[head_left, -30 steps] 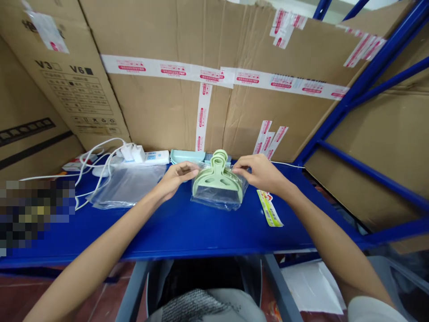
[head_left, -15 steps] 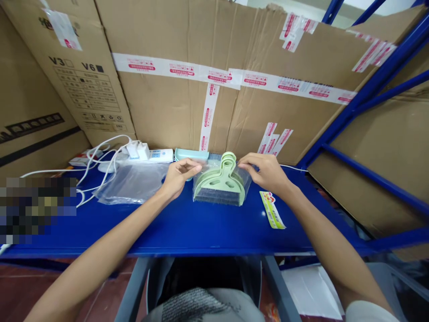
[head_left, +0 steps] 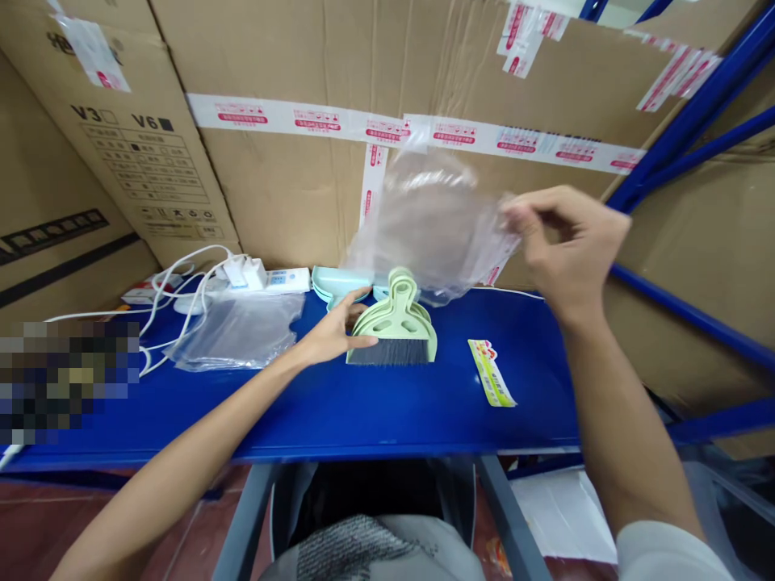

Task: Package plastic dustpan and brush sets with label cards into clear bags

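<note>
A pale green hand brush [head_left: 400,311] with dark bristles lies nested on a matching green dustpan [head_left: 432,345] on the blue table. My left hand [head_left: 333,329] grips their left edge, thumb in front and fingers behind. Raised at the right, my right hand [head_left: 572,246] pinches a corner of a clear plastic bag [head_left: 429,218]. The bag hangs blurred and loose behind the brush, off the green set. To the right of the brush, a yellow-green and white label card [head_left: 492,375] lies flat.
Light blue dustpan pieces [head_left: 340,282] sit behind my left hand. On the left are a stack of clear bags [head_left: 242,331], a white power strip [head_left: 287,280] and tangled white cables [head_left: 158,282]. Large cardboard [head_left: 291,186] walls the back; a blue metal frame [head_left: 684,137] stands right.
The clear bag has come off the green brush and dustpan, pulled up by my right hand, which moved up and right. My left hand has taken hold of the green set's left edge.
</note>
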A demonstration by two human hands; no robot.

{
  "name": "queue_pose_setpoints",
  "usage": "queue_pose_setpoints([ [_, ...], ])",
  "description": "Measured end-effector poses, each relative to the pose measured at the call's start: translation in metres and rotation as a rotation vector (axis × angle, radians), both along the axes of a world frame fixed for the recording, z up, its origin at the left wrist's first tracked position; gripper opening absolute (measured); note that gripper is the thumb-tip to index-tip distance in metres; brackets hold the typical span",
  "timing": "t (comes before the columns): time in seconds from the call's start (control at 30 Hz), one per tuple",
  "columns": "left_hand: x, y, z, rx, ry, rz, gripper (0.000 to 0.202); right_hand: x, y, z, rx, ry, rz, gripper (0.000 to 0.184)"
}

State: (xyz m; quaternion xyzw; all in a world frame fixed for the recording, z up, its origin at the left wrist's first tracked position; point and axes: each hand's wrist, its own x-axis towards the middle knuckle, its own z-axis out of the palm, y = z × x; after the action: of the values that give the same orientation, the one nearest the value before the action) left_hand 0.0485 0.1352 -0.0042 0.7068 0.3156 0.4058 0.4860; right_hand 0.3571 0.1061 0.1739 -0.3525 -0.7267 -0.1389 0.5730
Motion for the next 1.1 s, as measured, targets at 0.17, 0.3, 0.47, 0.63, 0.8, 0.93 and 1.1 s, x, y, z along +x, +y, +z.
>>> queue_pose_setpoints([
  [0.17, -0.005, -0.005, 0.012, -0.218, 0.068, -0.137, 0.057, 0.039, 0.009, 0.009, 0.074, 0.193, -0.046, 0.018],
  [0.3, -0.011, -0.009, 0.02, -0.41, 0.234, -0.312, 0.046, 0.053, 0.029, -0.016, -0.005, 0.244, -0.008, 0.017],
  [0.47, -0.012, -0.003, 0.008, -0.152, 0.366, -0.182, 0.038, 0.037, 0.047, -0.05, -0.463, 0.164, 0.105, 0.021],
  [0.63, -0.014, 0.008, -0.006, 0.139, 0.507, 0.031, 0.04, 0.019, 0.059, -0.062, -0.626, 0.239, 0.221, 0.016],
  [0.8, -0.014, 0.01, -0.007, 0.031, 0.314, 0.099, 0.054, 0.006, 0.063, -0.059, -0.545, 0.164, 0.202, 0.017],
  [0.93, -0.015, 0.006, 0.012, -0.144, 0.019, 0.086, 0.068, -0.018, 0.062, -0.05, -0.475, 0.139, 0.307, 0.02],
  [1.1, -0.041, 0.013, 0.043, -0.174, -0.261, 0.126, 0.083, -0.077, 0.056, -0.047, -0.529, 0.135, 0.488, 0.024],
])
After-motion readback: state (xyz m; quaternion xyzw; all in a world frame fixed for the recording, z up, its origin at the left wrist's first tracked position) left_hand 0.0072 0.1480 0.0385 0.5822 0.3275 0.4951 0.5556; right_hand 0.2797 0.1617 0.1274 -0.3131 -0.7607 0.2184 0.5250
